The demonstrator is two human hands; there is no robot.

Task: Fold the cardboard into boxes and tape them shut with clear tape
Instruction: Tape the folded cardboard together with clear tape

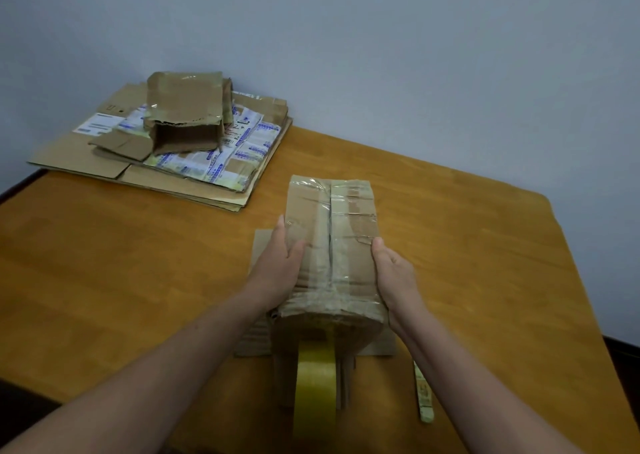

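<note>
Printed labels (242,141) on the flattened cardboard (194,186) are too blurred to read.

Left hand (278,268) and right hand (396,278) gripping taped box (341,242), wooden table (121,263)

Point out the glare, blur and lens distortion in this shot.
Head view: the light is soft and even, with only faint shadows. Head view: the clear tape on the held box throws pale glare streaks. Head view: the yellowish tape roll, nearest the lens, is blurred. Head view: the table edges bow with the wide-angle lens.
</note>
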